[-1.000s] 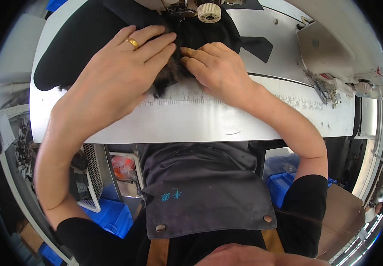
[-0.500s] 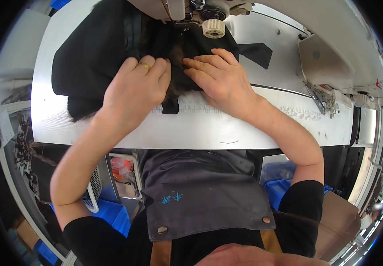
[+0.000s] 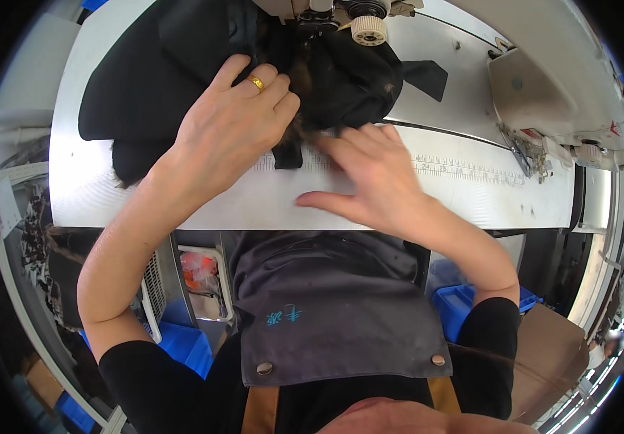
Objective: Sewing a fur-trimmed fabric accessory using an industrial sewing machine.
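The upper edge of the view cuts off the sewing machine (image 3: 594,61) and the black fabric (image 3: 146,90). The stitching point beneath the machine head is too dark and small to resolve. The right hand (image 3: 375,170) is blurred, chiefly at the fingers; their contact with the fabric edge cannot be determined. The left hand (image 3: 240,112) covers part of the fabric; its grip cannot be determined. Fabric and right hand obscure sections of the ruler scale (image 3: 464,167). The left arm partly hides a blue bin (image 3: 187,349).
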`<state>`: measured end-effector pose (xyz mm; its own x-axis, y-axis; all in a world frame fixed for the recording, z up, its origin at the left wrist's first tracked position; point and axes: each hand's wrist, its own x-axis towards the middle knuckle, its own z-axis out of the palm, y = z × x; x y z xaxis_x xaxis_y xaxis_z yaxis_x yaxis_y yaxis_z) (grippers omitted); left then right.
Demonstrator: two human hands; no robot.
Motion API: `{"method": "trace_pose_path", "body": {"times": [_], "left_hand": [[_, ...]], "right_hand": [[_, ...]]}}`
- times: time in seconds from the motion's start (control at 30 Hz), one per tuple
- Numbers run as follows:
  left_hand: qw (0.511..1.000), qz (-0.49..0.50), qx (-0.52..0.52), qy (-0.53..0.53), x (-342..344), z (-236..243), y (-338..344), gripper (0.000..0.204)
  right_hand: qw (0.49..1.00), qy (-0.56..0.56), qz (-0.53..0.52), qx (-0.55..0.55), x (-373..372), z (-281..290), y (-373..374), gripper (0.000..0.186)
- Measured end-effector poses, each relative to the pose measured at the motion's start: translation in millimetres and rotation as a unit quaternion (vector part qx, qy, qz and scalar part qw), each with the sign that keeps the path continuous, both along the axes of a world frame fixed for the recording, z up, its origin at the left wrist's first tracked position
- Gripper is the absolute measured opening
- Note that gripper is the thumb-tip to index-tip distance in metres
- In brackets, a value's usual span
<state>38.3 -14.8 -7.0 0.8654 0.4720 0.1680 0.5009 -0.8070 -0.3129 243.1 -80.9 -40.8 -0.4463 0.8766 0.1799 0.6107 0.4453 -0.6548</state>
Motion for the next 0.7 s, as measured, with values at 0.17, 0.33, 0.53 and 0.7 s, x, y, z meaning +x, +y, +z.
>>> {"method": "trace_pose_path", "body": {"times": [0.17,0.33,0.53,0.7], "left_hand": [[0.998,-0.021,0.028,-0.050,0.8,-3.2,1.4,0.017],[0.999,-0.017,0.024,-0.038,-4.2,-6.1,2.0,0.016],[1.000,-0.006,0.013,-0.019,-2.5,-3.7,-0.9,0.019],[1.000,-0.002,0.007,-0.025,2.5,-0.4,0.0,0.027]], "right_hand": [[0.999,0.026,-0.016,0.031,-13.3,-5.8,4.6,0.026],[0.957,0.100,0.196,-0.188,57.3,9.4,4.8,0.008],[0.985,-0.137,0.082,-0.065,85.7,43.3,-24.5,0.011],[0.948,-0.133,0.075,0.279,16.2,31.6,27.6,0.050]]}}
